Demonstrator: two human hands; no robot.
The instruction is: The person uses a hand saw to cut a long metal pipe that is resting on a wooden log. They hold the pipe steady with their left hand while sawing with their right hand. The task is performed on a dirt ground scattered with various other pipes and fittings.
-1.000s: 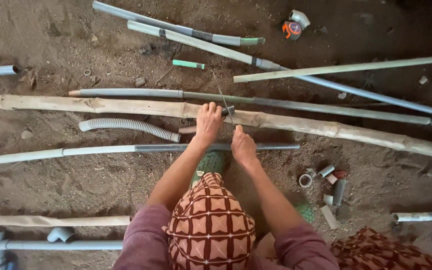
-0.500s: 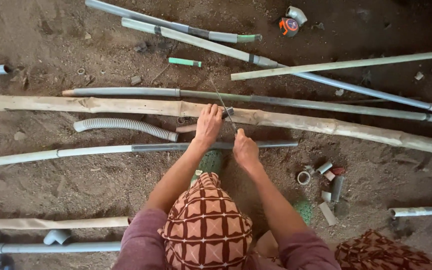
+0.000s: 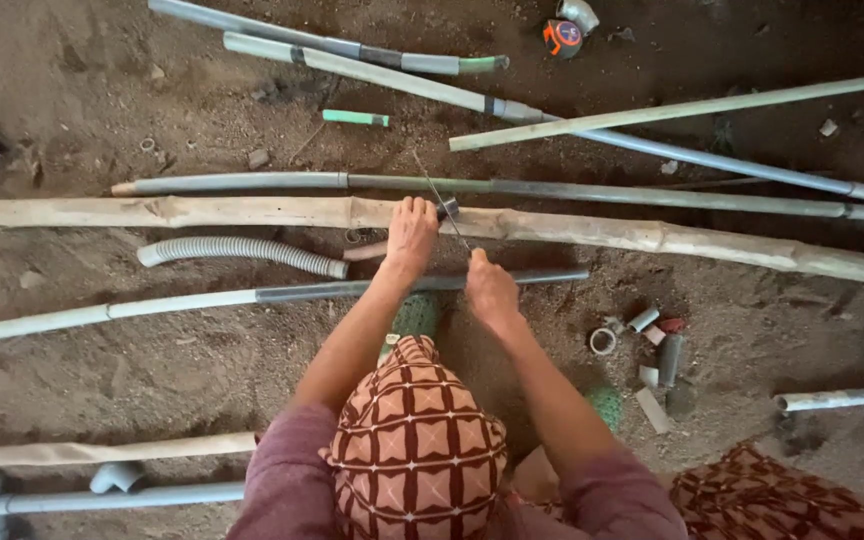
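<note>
My left hand (image 3: 412, 232) rests on a long rough wooden pole (image 3: 202, 212) and pins a short dark pipe piece (image 3: 447, 208) against it. My right hand (image 3: 490, 287) grips the near end of a thin metal saw blade (image 3: 437, 195). The blade slants away from me across the dark piece. A grey pipe (image 3: 182, 302) lies under my wrists, just nearer than the pole. My patterned headscarf (image 3: 414, 440) hides part of my arms and lap.
Several long grey pipes (image 3: 252, 182) lie on the dirt floor beyond the pole. A corrugated hose (image 3: 242, 252) lies to the left, small pipe fittings (image 3: 642, 335) to the right. An orange tape measure (image 3: 561, 37) sits at the far top. A jointed pipe (image 3: 102, 497) lies lower left.
The blade has slid a little farther away across the dark piece. Both hands stay in nearly the same spot on the pole.
</note>
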